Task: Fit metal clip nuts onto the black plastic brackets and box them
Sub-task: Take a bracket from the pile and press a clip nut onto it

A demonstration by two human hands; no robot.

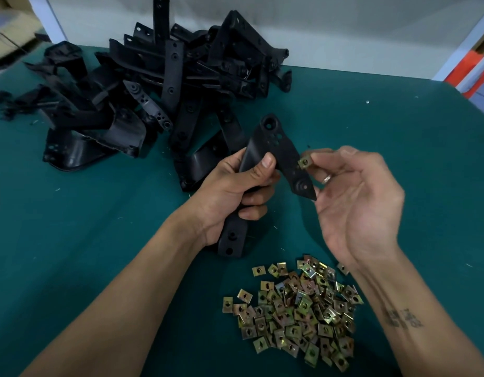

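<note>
A black plastic bracket (279, 156) is held up above the middle of the green bench (72, 240), gripped by the left hand (235, 191), whose fingers and thumb curl round its long narrow body. The bracket's wider end, with a round hole and a cluster of small holes, points toward the far edge of the bench; its lower end sticks out below the palm, toward the near edge. The right hand (355, 202), palm turned up, pinches a single metal clip nut (305, 162) between thumb and fingertips and holds it right at the bracket's right-hand edge; whether the nut is already on the plastic cannot be told. A ring (326, 179) shows on one finger of this hand.

A loose heap of clip nuts (298, 308) lies near the near edge of the bench, under the right forearm. A big tangled pile of brackets (154, 91) sits toward the far left corner. Behind the far edge stands a white wall panel (344, 34).
</note>
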